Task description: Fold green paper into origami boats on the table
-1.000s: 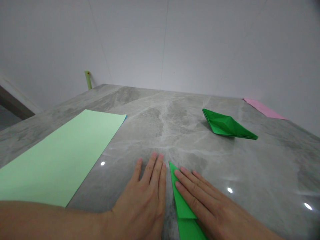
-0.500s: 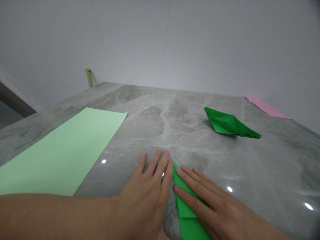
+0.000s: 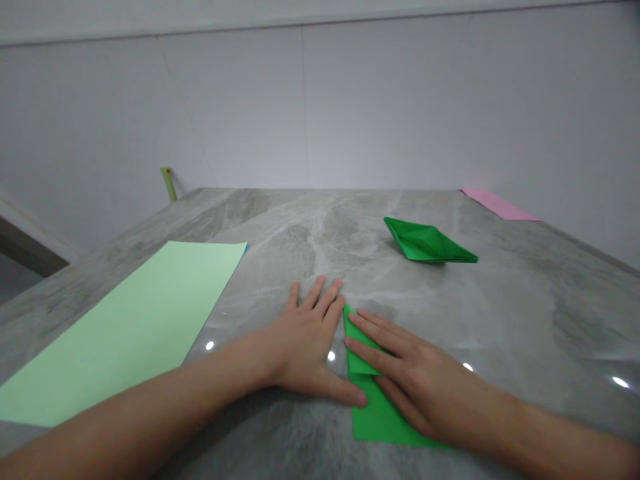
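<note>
A bright green folded sheet of paper (image 3: pixel 380 413) lies on the grey marbled table in front of me, its pointed tip facing away. My right hand (image 3: pixel 415 373) rests flat across its right part, fingers stretched out, covering much of the folded flap. My left hand (image 3: pixel 313 347) lies to the left with fingers spread on the table. Its index fingertip is at the paper's tip and its thumb touches the left edge lower down. The paper's right side is hidden under my right hand.
A green folded paper boat (image 3: pixel 427 243) sits beyond my right hand. Light green sheets (image 3: pixel 135 320) lie at the left, with a blue edge showing beneath. Pink paper (image 3: pixel 500 205) is at the far right by the wall. A yellow-green strip (image 3: pixel 169 185) stands at the back left.
My view has tilted up and pulled back, showing more of the green paper's lower end. My left thumb now shows spread out to the paper's left edge. My right hand still presses the paper.
</note>
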A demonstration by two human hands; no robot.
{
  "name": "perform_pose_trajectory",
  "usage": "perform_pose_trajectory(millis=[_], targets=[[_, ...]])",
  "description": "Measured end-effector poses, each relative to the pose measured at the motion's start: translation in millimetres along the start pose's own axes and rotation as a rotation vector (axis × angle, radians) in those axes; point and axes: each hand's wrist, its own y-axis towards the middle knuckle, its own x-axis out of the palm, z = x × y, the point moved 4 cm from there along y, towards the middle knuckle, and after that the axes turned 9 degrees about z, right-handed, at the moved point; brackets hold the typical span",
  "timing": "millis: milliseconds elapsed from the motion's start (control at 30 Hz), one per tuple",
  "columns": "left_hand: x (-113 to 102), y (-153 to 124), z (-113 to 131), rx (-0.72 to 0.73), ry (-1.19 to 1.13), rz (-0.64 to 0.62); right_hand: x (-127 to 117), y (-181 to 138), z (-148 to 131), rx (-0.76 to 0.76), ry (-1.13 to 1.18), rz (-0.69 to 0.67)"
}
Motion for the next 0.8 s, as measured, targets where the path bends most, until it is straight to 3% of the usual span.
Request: perform_pose_trajectory(millis=[133,367,800], targets=[[-3.1,4.1,-2.3,-0.009,0.017,-0.081,-2.1,1.4,-3.8,-0.024,0.009,0.097],[0.9,-9.4,-6.9,-0.030,-0.002,-0.023,-10.3,1.2,-9.2,-0.116,0.005,0.264],[-0.2,-10.1,-6.3,0.020,-0.031,-0.001,-13.0,4.0,-12.7,-0.112,0.037,0.219]])
